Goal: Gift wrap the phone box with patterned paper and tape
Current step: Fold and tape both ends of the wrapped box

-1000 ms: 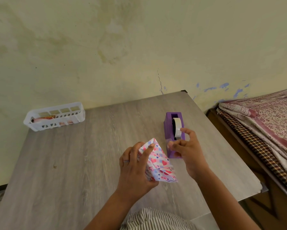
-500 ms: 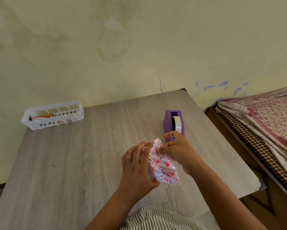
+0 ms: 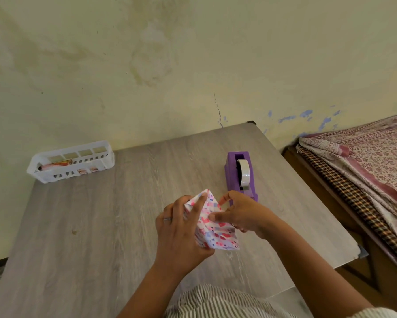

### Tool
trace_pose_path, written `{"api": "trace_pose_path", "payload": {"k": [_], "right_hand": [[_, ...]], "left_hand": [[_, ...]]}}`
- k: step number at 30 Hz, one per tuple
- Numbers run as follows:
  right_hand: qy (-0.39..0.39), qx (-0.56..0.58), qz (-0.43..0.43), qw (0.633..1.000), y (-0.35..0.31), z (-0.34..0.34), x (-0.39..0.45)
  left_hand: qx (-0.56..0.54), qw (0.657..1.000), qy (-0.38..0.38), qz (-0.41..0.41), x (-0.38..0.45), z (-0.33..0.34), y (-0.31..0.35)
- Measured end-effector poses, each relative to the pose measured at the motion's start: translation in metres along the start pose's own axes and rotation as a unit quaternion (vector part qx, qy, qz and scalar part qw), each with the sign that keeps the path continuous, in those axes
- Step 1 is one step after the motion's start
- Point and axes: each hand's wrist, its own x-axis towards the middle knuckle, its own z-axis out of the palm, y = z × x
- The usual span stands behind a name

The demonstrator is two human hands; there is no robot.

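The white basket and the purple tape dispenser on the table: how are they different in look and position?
The white basket is long, low and slotted, at the table's far left against the wall; the purple tape dispenser is solid and narrow, nearer the right hand. The basket holds some colourful flat items; the dispenser holds a white tape roll. Both stand on the grey table, untouched by either hand.

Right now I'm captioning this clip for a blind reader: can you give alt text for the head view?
Two hands hold a box wrapped in heart-patterned paper above a grey wood-grain table: the left hand grips its side, the right hand presses the end fold. Behind stand a purple tape dispenser and a white plastic basket.
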Motion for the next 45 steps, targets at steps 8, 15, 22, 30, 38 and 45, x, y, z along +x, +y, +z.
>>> {"api": "trace_pose_path", "payload": {"k": [8, 15, 22, 30, 38, 45], "right_hand": [[-0.071, 0.074, -0.018, 0.995, 0.004, 0.0, -0.001], [-0.057, 0.117, -0.08, 0.988, 0.013, 0.004, -0.002], [-0.142, 0.05, -0.136, 0.979, 0.027, 0.02, -0.014], [-0.032, 0.228, -0.136, 0.963, 0.026, 0.017, 0.005], [-0.034, 0.184, -0.152, 0.97, 0.02, 0.023, 0.009], [-0.009, 0.183, -0.156, 0.971, 0.025, 0.029, 0.016]], "left_hand": [[0.042, 0.999, -0.018, 0.004, -0.004, -0.007, -0.006], [0.07, 0.992, -0.061, -0.085, 0.0, -0.014, -0.013], [0.047, 0.973, -0.121, -0.189, 0.005, -0.025, -0.02], [-0.34, 0.918, -0.029, -0.202, -0.014, -0.027, -0.035], [-0.38, 0.903, -0.018, -0.202, -0.025, -0.023, -0.027], [-0.322, 0.932, -0.023, -0.165, -0.022, -0.019, -0.011]]}}
